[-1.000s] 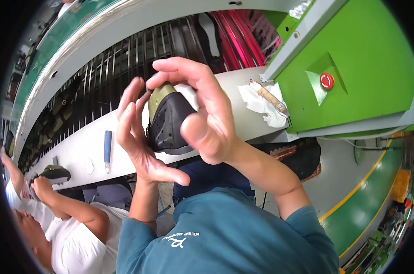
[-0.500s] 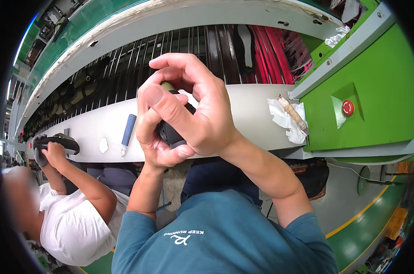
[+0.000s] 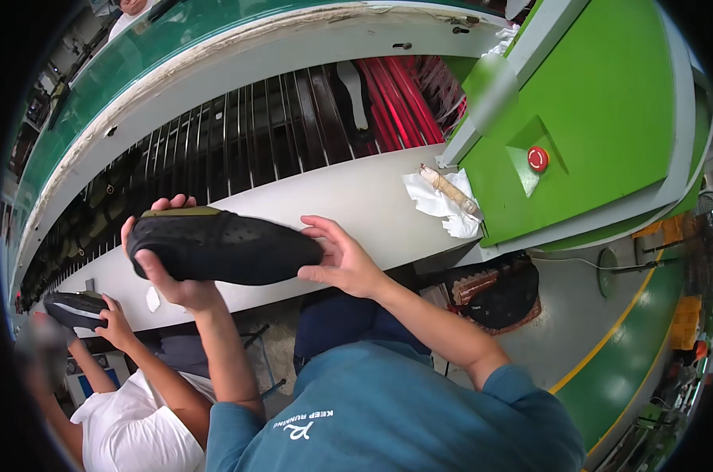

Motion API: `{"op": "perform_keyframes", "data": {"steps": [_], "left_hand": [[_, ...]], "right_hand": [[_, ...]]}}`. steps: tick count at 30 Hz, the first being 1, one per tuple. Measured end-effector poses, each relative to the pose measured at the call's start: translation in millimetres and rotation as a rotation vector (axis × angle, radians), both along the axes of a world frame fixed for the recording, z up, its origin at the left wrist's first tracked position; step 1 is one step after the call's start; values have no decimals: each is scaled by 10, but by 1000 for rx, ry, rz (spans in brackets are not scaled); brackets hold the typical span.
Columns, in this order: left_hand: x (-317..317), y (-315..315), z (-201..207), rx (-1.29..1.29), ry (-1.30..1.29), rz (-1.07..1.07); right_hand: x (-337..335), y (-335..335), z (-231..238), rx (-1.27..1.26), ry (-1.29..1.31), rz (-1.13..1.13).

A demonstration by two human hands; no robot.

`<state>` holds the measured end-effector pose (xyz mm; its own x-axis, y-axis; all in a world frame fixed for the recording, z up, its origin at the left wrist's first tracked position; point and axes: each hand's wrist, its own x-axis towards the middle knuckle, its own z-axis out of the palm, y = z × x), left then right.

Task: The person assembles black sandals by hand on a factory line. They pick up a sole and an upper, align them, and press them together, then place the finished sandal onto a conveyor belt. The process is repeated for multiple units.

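Note:
A black shoe upper with a dotted texture and an olive-green strip along its top edge lies lengthwise between my hands. At its heel end my left hand is wrapped round it, thumb on the near side and fingertips over the far side. My right hand cups the toe tip between thumb and fingers, touching it lightly. The upper is held above the white ledge of the machine. Its underside is hidden.
A taped stick rests on white paper on the ledge. Behind are metal rods and red-lit bars with a dark sole-shaped piece. A green panel with a red button stands right. At left, a co-worker holds another black shoe.
My hands have moved apart and left; the upper, mostly covered before, is now stretched out sideways in view. The view has shifted right. The blue-handled tool on the ledge is no longer visible.

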<state>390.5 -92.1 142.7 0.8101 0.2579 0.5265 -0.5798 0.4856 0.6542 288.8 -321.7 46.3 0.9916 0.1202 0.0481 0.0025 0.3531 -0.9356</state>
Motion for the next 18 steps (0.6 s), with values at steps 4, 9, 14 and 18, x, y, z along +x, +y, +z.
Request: {"op": "perform_keyframes", "data": {"steps": [4,9,14,18], "left_hand": [[-206,-294,-220,-331,210,-5],[-441,-275,-869,207,291,6],[-415,-610,-262,471,-150,-27],[-390,-885,50,529,-233,-163]], "right_hand": [[-28,89,732,284,-166,-303],[93,-203,1294,-166,-548,-522],[206,-220,1213,-478,-740,-431],[160,-173,1161,-385,-722,-416]]}}
